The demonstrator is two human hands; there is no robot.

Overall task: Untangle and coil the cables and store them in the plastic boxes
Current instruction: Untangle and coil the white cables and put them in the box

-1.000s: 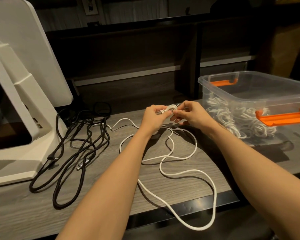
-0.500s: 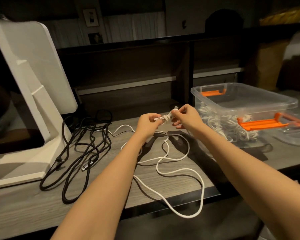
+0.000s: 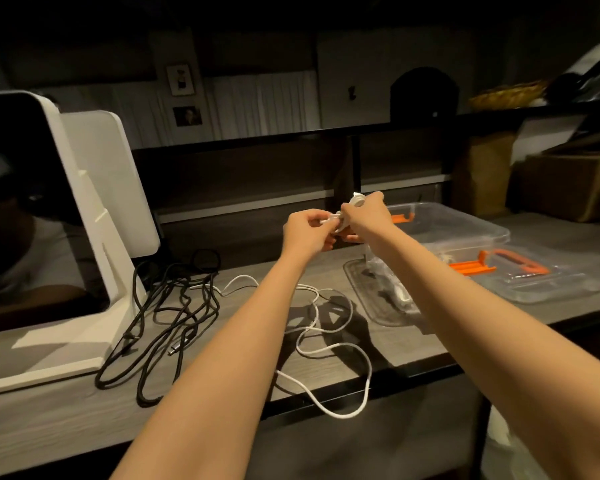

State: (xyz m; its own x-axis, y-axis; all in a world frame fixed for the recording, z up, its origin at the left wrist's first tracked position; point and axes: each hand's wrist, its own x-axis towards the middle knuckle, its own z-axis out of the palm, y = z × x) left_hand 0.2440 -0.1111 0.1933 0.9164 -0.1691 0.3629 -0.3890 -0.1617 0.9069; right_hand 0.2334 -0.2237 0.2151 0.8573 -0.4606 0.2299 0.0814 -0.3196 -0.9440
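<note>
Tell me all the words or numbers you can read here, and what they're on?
None can be read.
The two small framed pictures on the back wall are too dark and blurred to show any writing.
The white stand, the clear plastic box with orange handles and the cables show no label or brand.

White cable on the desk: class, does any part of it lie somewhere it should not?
Yes. One loop of the white cable hangs over the desk's front edge, while both hands, left hand and right hand, hold its other end up, partly coiled.
</note>
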